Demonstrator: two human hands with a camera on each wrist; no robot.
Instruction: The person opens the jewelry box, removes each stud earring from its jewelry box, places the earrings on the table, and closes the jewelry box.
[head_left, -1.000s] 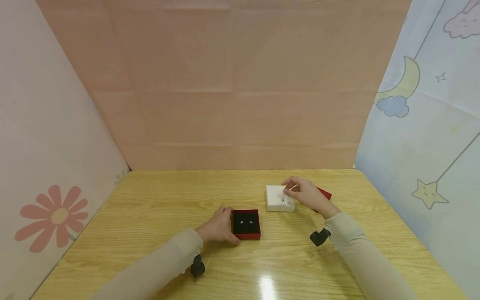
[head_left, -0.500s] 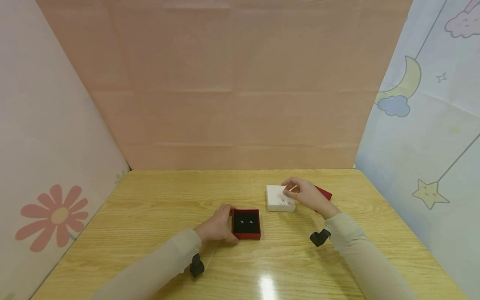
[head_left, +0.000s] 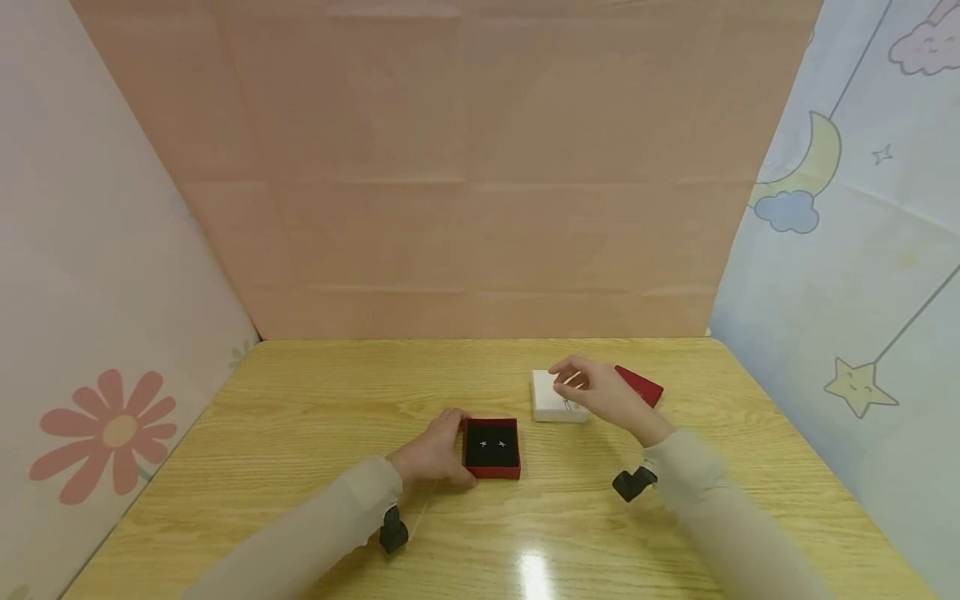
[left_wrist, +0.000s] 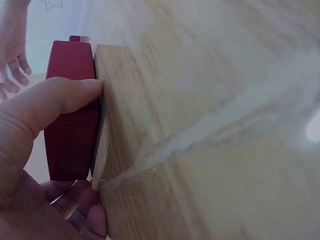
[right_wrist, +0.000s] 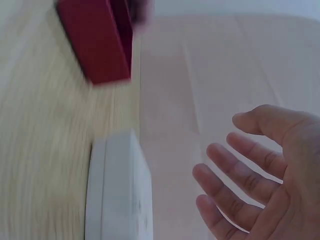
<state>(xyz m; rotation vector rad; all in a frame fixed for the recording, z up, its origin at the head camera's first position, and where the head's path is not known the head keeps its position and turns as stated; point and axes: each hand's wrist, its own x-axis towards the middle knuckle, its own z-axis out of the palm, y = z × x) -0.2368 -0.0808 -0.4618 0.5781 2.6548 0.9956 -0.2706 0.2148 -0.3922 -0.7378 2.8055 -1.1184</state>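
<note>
R hand (head_left: 606, 393) shifted L, above white box (head_left: 545, 402).

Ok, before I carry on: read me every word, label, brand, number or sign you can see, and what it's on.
No readable text in any view.
White box: small dark marks on top, too small and blurred to tell whether they are lettering.
Red box: no lettering visible.
Red piece behind the right hand: none I can make out.
Side walls: drawings only.
</note>
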